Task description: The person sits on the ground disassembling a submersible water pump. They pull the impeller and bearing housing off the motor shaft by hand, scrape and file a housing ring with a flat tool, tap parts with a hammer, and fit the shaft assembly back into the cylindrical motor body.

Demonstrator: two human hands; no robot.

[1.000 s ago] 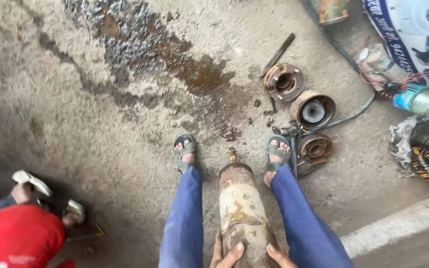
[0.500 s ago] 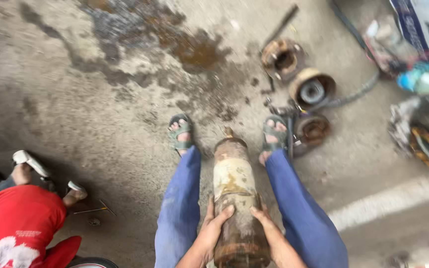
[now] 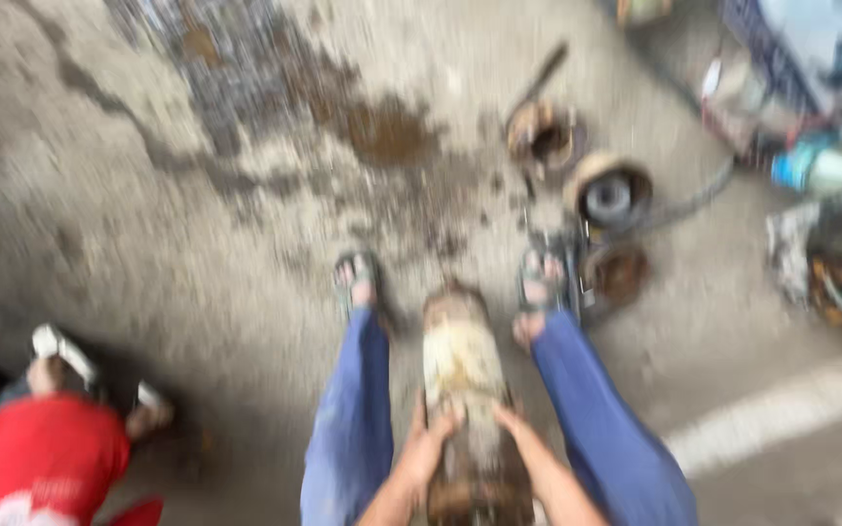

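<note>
A rusty, cream-stained metal cylinder (image 3: 465, 370) lies on the concrete between my two legs in blue trousers, its narrow end pointing away from me towards my sandalled feet. My left hand (image 3: 431, 443) grips its left side and my right hand (image 3: 516, 429) presses on its right side, both near the end closest to me. The frame is blurred by motion.
Round rusty machine parts (image 3: 608, 195) and a dark bar lie on the floor ahead at the right, with cables, a teal bottle (image 3: 821, 170) and clutter at the far right. A dark oily stain (image 3: 382, 131) spreads ahead. A person in red (image 3: 36, 458) crouches at the lower left.
My hands have slid further up onto the cylinder, and the view has shifted and blurred. The cylinder stays between my legs.
</note>
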